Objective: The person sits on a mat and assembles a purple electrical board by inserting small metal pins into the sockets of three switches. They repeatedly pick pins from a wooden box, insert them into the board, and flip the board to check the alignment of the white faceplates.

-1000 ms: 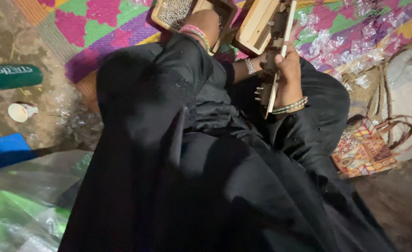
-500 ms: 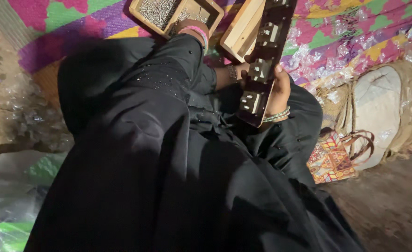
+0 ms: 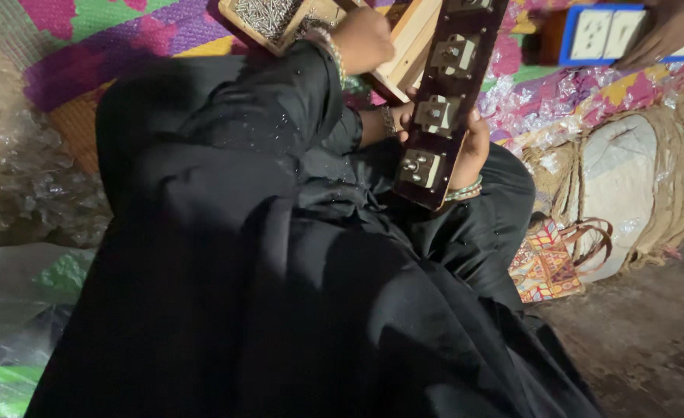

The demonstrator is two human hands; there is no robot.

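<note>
The right hand [image 3: 473, 147] grips a dark switch board [image 3: 446, 108] (held tilted). The left hand [image 3: 361, 39], loosely curled on nothing visible, rests beside a wooden tray [image 3: 241, 23] of screws [image 3: 268, 14].

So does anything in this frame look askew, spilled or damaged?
Nothing looks spilled or damaged. The long dark switch panel sits tilted, back side up, in the right hand. The left hand reaches over the wooden tray of small metal screws, which stay inside it.

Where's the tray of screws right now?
Head view, top centre: the wooden screw tray lies on the colourful mat, just beside the left hand.
</note>
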